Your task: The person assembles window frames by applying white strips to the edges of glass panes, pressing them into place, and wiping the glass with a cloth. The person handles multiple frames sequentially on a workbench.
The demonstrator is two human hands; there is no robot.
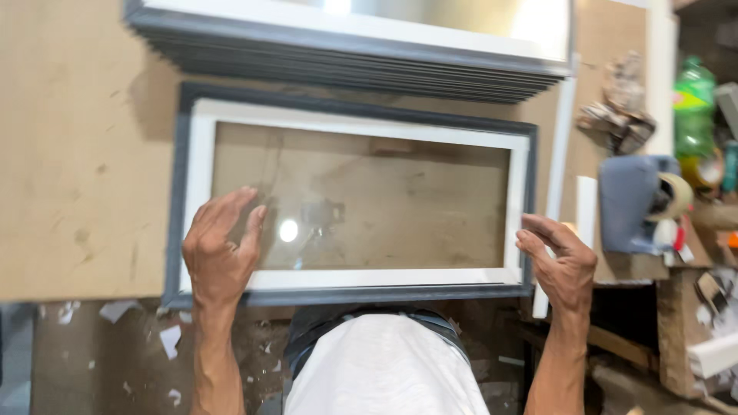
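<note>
A picture frame with a grey outer edge and white inner border lies flat on the brown workbench. A glass pane sits inside it and reflects a light. My left hand rests flat on the frame's lower left corner, fingers spread over the glass. My right hand touches the frame's lower right corner with fingertips on its edge.
A stack of several similar frames lies just beyond. At the right stand a grey tape dispenser, a green bottle, white strips and crumpled rags. Paper scraps litter the floor below the bench edge.
</note>
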